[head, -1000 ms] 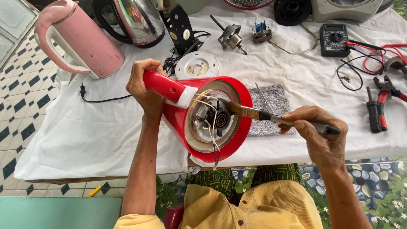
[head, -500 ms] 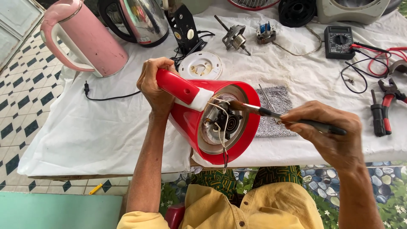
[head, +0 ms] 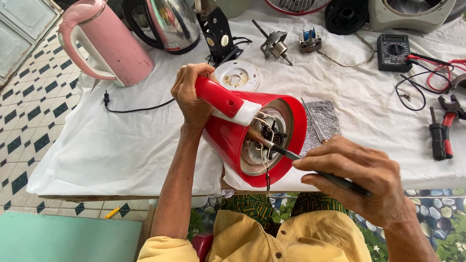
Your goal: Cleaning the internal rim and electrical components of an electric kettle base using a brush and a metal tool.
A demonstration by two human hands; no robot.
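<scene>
While the right hand [head: 361, 182] pinches a thin dark-handled brush [head: 291, 154] closed in its fingers, near right of the scene, the bristle tip sits inside the open base of the red kettle [head: 252, 138]. The kettle lies tipped on its side at the near edge of the table [head: 121, 150], base facing the person. The left hand [head: 191, 97] is wrapped tight round its red handle, just left of the body.

Judgement on doing this well: keep the handle grip firm so the body does not roll, angle the base toward the eyes, and work the brush tip lightly round the loose wires [head: 266, 150] hanging from the base, since a hard poke could likely pull one free. Short strokes and a steady wrist look best.

Counts, near to far:
- one red kettle, one brush, two hands
- one grey pad [head: 326, 115] just right of the kettle, one screwdriver [head: 313, 123] lying on it
- one pair of red-handled pliers [head: 449, 123] at the right edge, a dark-handled tool beside them
- one white round kettle base plate [head: 238, 75] behind the left hand
- one black power cord [head: 131, 106] on the left
- one pink kettle [head: 109, 43] far left, one steel kettle [head: 167, 24] beside it
- two small motor parts [head: 276, 43], far middle
- one black multimeter [head: 394, 51] with red and black leads, far right
</scene>
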